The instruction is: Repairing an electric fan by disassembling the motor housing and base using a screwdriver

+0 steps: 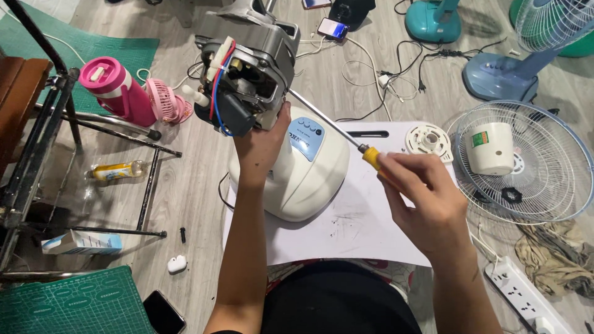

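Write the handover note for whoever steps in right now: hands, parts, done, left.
Left hand: grips the fan motor from below, above the white fan base.
Right hand: holds the yellow-handled screwdriver, tip at the motor's side.
Parts: white motor cover lies in the fan grille; round white plate on the paper.
Done: grille and cover off.
Left: the motor screw, apparently.

The floor (pixel 185 179) is grey wood-look planks under even, soft light. Left of the hands stands a black metal frame (pixel 74 124), with a brown wooden piece (pixel 15 93) at the far left edge. A green mat (pixel 117 52) lies beyond it, and another green mat (pixel 68 303) (gridded) sits at the near left. Under the hands a white sheet (pixel 365 229) covers the planks.
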